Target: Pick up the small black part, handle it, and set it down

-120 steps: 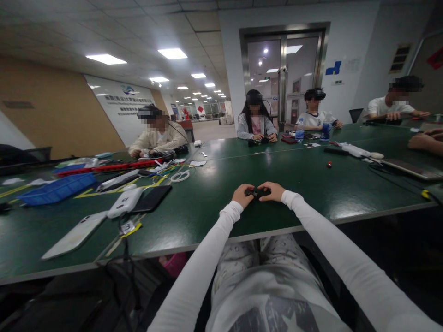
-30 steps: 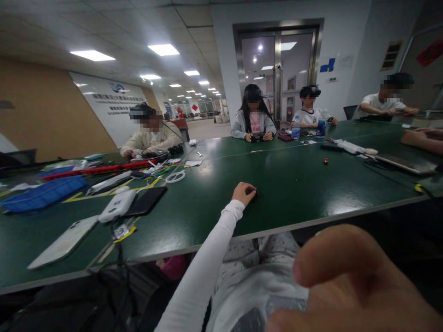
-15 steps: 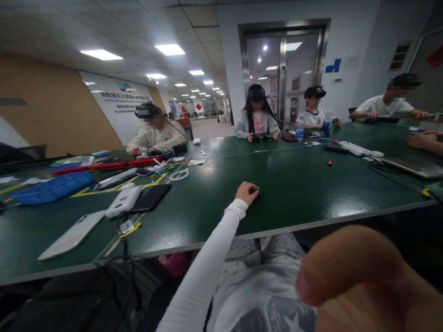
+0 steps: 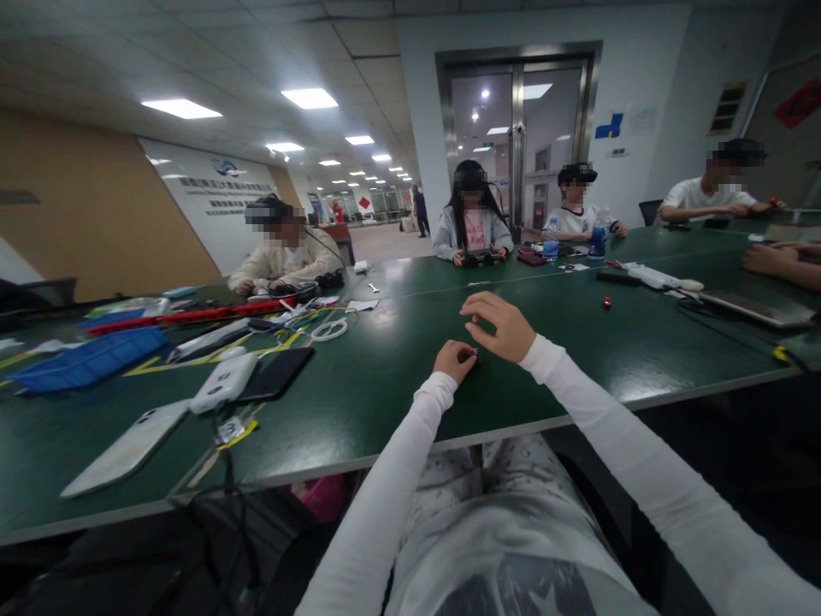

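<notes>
My left hand point(image 4: 454, 359) rests on the green table point(image 4: 564, 342), fingers curled round a small black object point(image 4: 471, 356) that is mostly hidden. My right hand point(image 4: 499, 325) hovers just above and to the right of it, fingers loosely spread and curved, holding nothing. Both arms wear white sleeves and reach out from my lap over the table's front edge.
To the left lie a black phone point(image 4: 275, 374), a white power bank point(image 4: 223, 382), a white phone point(image 4: 132, 449), a blue tray point(image 4: 90, 359) and cables. A small red item point(image 4: 604, 300) sits further right. Other people sit along the far and left sides.
My right hand, close to the camera a moment ago, has come back down to the table beside my left hand. The left hand stayed on the small black object.
</notes>
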The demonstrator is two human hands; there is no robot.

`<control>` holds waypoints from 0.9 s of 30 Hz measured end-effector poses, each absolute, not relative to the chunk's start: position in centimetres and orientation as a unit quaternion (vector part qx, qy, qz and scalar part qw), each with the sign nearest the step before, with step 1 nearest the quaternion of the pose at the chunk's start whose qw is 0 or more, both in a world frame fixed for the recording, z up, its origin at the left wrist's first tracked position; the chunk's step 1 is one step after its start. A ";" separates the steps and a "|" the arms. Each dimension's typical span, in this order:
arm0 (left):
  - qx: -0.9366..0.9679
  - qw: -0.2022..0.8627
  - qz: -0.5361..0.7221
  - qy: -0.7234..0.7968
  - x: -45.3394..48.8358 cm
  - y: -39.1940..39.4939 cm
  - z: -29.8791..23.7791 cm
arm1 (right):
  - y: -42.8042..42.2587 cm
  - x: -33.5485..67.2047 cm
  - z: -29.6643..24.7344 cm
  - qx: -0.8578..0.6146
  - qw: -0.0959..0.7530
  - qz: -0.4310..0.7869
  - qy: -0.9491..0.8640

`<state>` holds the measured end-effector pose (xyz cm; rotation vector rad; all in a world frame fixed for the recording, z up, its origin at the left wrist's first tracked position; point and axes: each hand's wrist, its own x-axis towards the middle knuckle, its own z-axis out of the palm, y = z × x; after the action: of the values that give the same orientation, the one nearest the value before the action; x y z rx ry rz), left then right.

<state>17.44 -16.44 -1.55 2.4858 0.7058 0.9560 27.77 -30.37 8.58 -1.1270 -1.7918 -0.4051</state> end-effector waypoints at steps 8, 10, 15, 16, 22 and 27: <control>0.894 0.180 0.325 0.251 18.0 -14.7 -2.1 | -23.6 35.2 -2.6 -0.627 0.490 0.201 -0.572; 0.895 0.178 0.324 0.250 18.1 -14.6 -2.2 | -23.6 34.7 -2.9 -0.603 0.473 0.227 -0.601; 0.899 0.182 0.316 0.244 18.5 -14.5 -2.1 | -23.6 34.1 -2.8 -0.591 0.412 0.190 -0.667; 0.898 0.184 0.314 0.247 18.5 -14.5 -2.0 | -23.6 34.2 -2.7 -0.592 0.403 0.184 -0.673; 0.897 0.194 0.313 0.245 18.6 -14.6 -1.8 | -23.5 34.3 -2.7 -0.602 0.382 0.158 -0.683; 0.889 0.209 0.323 0.249 18.4 -15.1 -1.5 | -23.7 34.2 -2.7 -0.608 0.378 0.149 -0.683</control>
<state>18.38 -15.05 -1.45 2.4724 0.6929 0.8997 34.24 -23.72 -2.66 -1.5531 -1.7449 0.3810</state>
